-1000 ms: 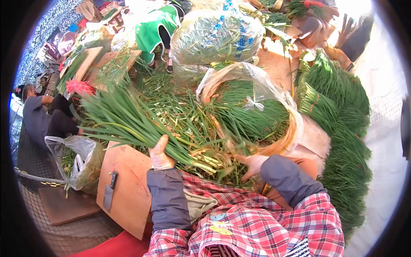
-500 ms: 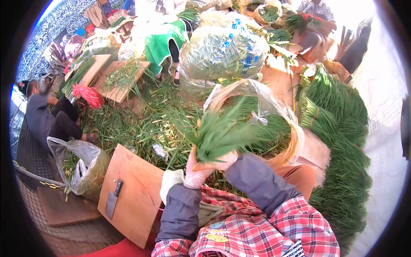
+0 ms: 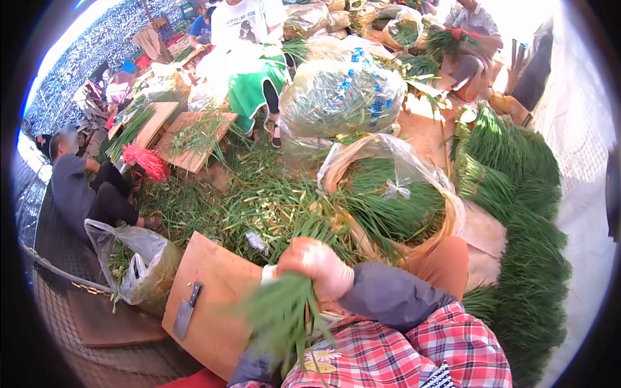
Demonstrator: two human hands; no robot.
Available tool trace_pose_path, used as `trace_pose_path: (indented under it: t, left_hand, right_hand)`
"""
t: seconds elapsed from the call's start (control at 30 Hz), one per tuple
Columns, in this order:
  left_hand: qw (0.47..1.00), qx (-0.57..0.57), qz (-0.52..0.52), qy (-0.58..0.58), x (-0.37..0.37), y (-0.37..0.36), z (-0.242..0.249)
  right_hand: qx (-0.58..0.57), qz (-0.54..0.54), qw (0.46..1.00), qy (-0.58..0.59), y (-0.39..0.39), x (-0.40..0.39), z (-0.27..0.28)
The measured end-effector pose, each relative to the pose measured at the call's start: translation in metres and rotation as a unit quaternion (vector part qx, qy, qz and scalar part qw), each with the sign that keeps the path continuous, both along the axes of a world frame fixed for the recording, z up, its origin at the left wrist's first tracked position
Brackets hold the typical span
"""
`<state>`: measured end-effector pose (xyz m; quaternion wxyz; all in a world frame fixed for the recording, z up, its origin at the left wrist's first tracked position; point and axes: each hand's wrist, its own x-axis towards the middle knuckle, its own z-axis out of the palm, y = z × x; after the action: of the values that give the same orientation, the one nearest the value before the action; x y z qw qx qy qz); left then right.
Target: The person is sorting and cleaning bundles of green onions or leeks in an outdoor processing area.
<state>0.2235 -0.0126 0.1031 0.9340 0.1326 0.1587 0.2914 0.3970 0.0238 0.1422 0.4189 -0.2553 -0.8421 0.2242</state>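
While blurred by motion, right hand [image 3: 321,266], gloved, was clenched round a bunch of chives [image 3: 284,317], leaves hanging down toward the plaid shirt [image 3: 401,352]. Left hand hidden behind bunch & right forearm; grip can't be told. Bunch sat low centre, close to the body, just above shirt front.

Just left of the hands: tilted wooden board [image 3: 217,304] w/ a cleaver [image 3: 185,312] lying flat near its left edge. Further left, clear plastic bag [image 3: 139,262] of trimmings, beside the board.

Beyond the hands: open sack of chives [image 3: 394,200], plastic lining rolled back. Loose chive litter [image 3: 239,197] covered the ground to its left. Right side: stacked tied bundles [image 3: 517,194] in a long row.

Farther out: big sealed bag of greens [image 3: 343,94], more boards [image 3: 194,132], red ties [image 3: 147,161]. Seated person in dark top [image 3: 74,187] far left; others at the back.
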Motion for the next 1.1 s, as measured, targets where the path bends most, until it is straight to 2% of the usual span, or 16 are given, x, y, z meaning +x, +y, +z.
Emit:
trace_pose_path:
  t: [0.1, 0.17, 0.23, 0.3, 0.37, 0.4, 0.43, 0.47, 0.5, 0.57, 0.63, 0.7, 0.77, 0.87, 1.03, 1.1]
  left_hand:
    - [0.999, -0.005, -0.024, 0.024, 0.008, -0.004, 0.002]
    - [0.998, -0.021, -0.04, 0.041, 0.021, -0.015, 0.001]
    - [0.996, -0.03, -0.036, 0.072, 0.031, -0.022, -0.001]
    - [0.985, 0.009, -0.01, 0.175, 0.03, -0.019, -0.001]
    - [0.958, 0.102, 0.011, 0.266, 0.021, -0.012, 0.0]
    - [0.944, 0.159, 0.027, 0.286, 0.016, -0.01, 0.0]
    - [0.926, 0.217, 0.043, 0.305, 0.012, -0.009, 0.002]
    - [0.936, 0.208, 0.008, 0.283, 0.008, -0.008, 0.007]
    - [0.925, 0.212, 0.0, 0.315, 0.004, -0.013, 0.013]
    - [0.9, 0.219, -0.017, 0.377, 0.0, -0.024, 0.028]
    - [0.889, 0.228, -0.023, 0.396, -0.002, -0.034, 0.037]
    - [0.872, 0.248, -0.023, 0.421, -0.007, -0.042, 0.036]
    - [0.861, 0.247, -0.016, 0.444, -0.01, -0.05, 0.032]
    - [0.838, 0.278, -0.001, 0.469, -0.016, -0.06, 0.026]
    - [0.887, 0.182, -0.008, 0.425, -0.035, -0.072, 0.025]
    - [0.907, 0.146, -0.014, 0.395, -0.047, -0.077, 0.023]
  right_hand:
    - [0.073, 0.037, 0.996, -0.047, -0.06, -0.013, -0.024]
    - [0.063, 0.045, 0.994, -0.081, -0.087, -0.006, -0.037]
    - [0.037, 0.103, 0.987, -0.118, -0.095, 0.006, -0.036]
    - [0.033, 0.112, 0.984, -0.133, -0.107, 0.014, -0.023]
    - [-0.09, 0.206, 0.972, -0.071, -0.101, 0.035, -0.013]
    - [-0.234, 0.161, 0.959, 0.007, -0.097, 0.051, -0.016]
    - [-0.373, 0.114, 0.917, 0.084, -0.091, 0.068, -0.022]
    - [-0.411, 0.014, 0.9, 0.142, -0.08, 0.081, -0.028]
    - [-0.444, -0.087, 0.869, 0.201, -0.069, 0.09, -0.03]
    - [-0.433, -0.108, 0.836, 0.318, -0.051, 0.1, -0.011]
    - [-0.41, -0.132, 0.845, 0.317, -0.034, 0.107, 0.002]
    - [-0.523, -0.128, 0.812, 0.227, -0.021, 0.104, 0.019]
    - [-0.537, -0.106, 0.824, 0.146, -0.015, 0.079, 0.018]
    - [-0.542, -0.121, 0.813, 0.177, -0.005, 0.052, -0.019]
    - [-0.587, -0.13, 0.77, 0.213, -0.003, 0.053, -0.045]
    - [-0.506, -0.205, 0.813, 0.205, 0.006, 0.066, -0.063]
